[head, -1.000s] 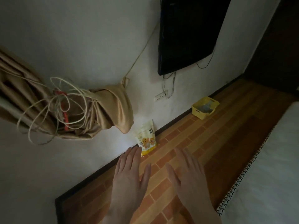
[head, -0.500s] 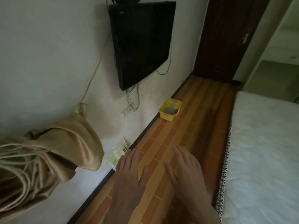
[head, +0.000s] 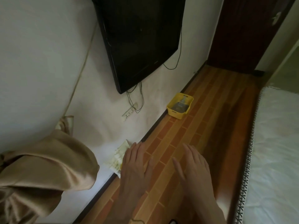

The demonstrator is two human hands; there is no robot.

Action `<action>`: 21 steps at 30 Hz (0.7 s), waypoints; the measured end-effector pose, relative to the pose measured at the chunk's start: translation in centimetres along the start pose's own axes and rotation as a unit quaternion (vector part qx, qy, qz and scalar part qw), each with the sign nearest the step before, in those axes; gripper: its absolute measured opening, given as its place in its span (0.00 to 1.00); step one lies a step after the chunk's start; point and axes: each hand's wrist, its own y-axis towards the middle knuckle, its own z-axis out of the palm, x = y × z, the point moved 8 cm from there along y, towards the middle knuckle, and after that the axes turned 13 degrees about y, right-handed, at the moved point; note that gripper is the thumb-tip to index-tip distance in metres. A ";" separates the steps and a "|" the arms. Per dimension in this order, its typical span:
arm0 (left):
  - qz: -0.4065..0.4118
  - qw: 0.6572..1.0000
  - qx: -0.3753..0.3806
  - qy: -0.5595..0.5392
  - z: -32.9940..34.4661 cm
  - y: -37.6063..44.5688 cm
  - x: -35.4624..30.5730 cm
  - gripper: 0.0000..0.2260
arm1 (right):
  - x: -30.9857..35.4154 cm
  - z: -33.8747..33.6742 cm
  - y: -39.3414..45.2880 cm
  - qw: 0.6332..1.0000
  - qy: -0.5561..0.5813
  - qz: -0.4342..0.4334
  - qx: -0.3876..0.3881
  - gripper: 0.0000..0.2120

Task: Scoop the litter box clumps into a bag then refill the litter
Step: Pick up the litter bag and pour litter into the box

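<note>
Brick-patterned flooring (head: 191, 143) in orange and brown runs away from the camera between a white wall (head: 40, 62) on the left and a white bed (head: 278, 151) with a dark zigzag-stitched edge on the right. Both hands are held out flat over the floor, palms down, fingers straight and slightly spread, holding nothing: the left hand (head: 135, 164) near the wall's dark skirting, the right hand (head: 192, 165) beside it, the two apart. Just left of the left hand, a pale printed litter bag (head: 119, 156) leans against the wall at floor level, partly covered by the fingers. Farther along the same wall sits the yellow litter box (head: 180, 105), a small open-topped tub with something grey and dark inside; its contents are too dim to make out. Above it a black television (head: 139, 41) hangs on the wall, cables dangling to a power strip (head: 128, 112). A tan curtain (head: 42, 172) is bundled at near left. A dark wooden door (head: 247, 33) closes the far end.
</note>
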 end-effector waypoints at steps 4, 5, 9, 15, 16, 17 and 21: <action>-0.037 0.999 -0.010 0.004 1.6 3.8 0.7 0.28 | -0.9 1.4 5.8 0.999 -0.013 -0.018 0.030 0.31; -0.044 0.999 -0.016 0.002 1.7 4.5 1.0 0.28 | -0.9 1.8 7.1 0.999 -0.012 -0.023 0.041 0.31; -0.074 0.996 -0.032 0.023 3.4 6.6 3.4 0.26 | 0.2 4.5 12.2 0.996 0.000 -0.053 0.070 0.31; -0.140 0.989 -0.020 0.035 7.5 9.1 9.2 0.30 | 2.4 10.9 17.8 0.981 0.013 -0.114 0.154 0.33; -0.151 0.988 -0.023 0.035 8.0 9.6 10.2 0.30 | 2.7 12.0 18.6 0.978 0.013 -0.122 0.166 0.34; -0.163 0.986 -0.020 0.034 8.7 10.1 11.3 0.30 | 3.2 13.0 19.3 0.975 0.013 -0.128 0.180 0.35; -0.222 0.975 -0.014 0.025 10.9 11.4 15.5 0.31 | 4.7 16.9 21.9 0.964 0.008 -0.143 0.224 0.33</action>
